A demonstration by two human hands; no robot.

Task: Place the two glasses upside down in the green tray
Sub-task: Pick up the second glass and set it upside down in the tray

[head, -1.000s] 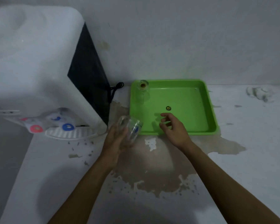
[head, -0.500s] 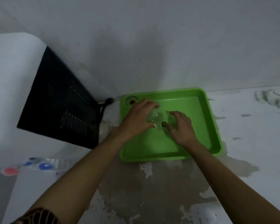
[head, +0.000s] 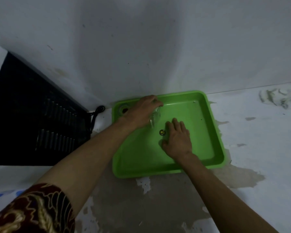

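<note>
The left hand [head: 141, 111] grips a glass [head: 155, 116] from above, fingers curled over it, holding it in the tray [head: 207, 105] near the back. A second glass [head: 124, 109] stands in the tray's back-left corner. The right hand [head: 178, 140] rests flat, fingers spread, on the tray floor.

Tray [head: 207, 167] sits on the worktop [head: 259, 148] by the far wall; one glass [head: 124, 109] in its far-left corner, another glass [head: 155, 117] just right of it.

left hand [head: 142, 111] carried glass [head: 155, 116] into tray [head: 207, 115]
</note>
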